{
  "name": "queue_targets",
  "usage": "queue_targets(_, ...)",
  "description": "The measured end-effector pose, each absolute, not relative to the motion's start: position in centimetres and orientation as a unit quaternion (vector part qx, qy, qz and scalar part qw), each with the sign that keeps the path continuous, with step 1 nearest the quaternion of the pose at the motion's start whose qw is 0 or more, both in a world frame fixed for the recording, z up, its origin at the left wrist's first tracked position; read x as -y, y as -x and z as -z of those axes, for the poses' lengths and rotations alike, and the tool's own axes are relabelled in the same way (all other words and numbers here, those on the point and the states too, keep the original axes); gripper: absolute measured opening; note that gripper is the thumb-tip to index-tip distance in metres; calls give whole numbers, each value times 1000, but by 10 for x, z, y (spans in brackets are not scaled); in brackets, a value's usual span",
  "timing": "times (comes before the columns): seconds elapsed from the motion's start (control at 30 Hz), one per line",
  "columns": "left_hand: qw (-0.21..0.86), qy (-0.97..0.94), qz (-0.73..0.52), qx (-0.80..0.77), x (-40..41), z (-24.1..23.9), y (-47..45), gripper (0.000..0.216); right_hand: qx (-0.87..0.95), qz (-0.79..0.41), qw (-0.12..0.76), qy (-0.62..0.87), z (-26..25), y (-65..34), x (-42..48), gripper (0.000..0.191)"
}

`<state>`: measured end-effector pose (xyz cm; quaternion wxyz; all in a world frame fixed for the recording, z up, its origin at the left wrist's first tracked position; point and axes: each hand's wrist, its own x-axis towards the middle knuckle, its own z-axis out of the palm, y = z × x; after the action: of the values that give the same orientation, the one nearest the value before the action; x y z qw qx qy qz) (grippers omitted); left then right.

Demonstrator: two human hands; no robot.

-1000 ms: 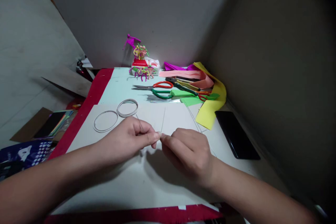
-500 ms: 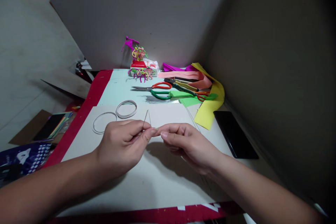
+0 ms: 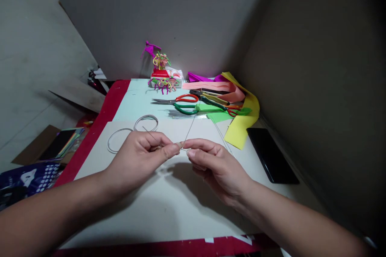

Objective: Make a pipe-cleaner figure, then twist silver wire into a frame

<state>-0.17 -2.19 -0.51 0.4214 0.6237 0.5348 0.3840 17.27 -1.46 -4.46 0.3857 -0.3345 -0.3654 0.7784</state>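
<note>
My left hand (image 3: pixel 141 158) and my right hand (image 3: pixel 215 164) meet fingertip to fingertip above a white sheet (image 3: pixel 169 204), both pinched on a thin silver wire (image 3: pixel 189 130). One end of the wire rises up and away to the right, another short end slants off to the left over my left knuckles. Two finished wire rings (image 3: pixel 121 139) (image 3: pixel 146 123) lie on the sheet just beyond my left hand.
Behind the sheet lie red-handled scissors (image 3: pixel 181 99), green-handled scissors (image 3: pixel 189 108), coloured foam strips (image 3: pixel 241 116) and a small pipe-cleaner craft (image 3: pixel 163 74). A black phone (image 3: pixel 273 154) lies at the right, close to the wall. A red mat edge (image 3: pixel 102 114) borders the left.
The wire ends have swung apart: the long end now points up to the right instead of forming a narrow V. My hands have stayed pinched together, shifting slightly.
</note>
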Motion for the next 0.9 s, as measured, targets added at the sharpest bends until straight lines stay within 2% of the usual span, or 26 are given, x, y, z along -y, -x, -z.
queue_targets(0.27,605,-515,-375,-478,20,17,9,24,415,-727,424,346,49,-171,13,9)
queue_targets(0.33,623,-499,-377,-469,19,20,9,25,485,-669,447,341,50,-173,11,10)
queue_targets(0.4,623,-507,-368,-469,17,20,9,26,593,-561,475,329,50,-176,10,14)
queue_targets(0.47,589,-551,-354,-474,16,19,10,26,667,-463,492,316,47,-177,9,17)
queue_targets(0.53,514,-619,-350,-480,18,17,10,25,677,-442,493,322,44,-177,10,17)
queue_targets(0.7,288,-730,-373,-495,24,16,5,15,608,-548,433,377,39,-178,12,8)
queue_targets(0.9,175,-783,-384,-456,27,20,2,15,485,-731,354,324,42,-183,4,12)
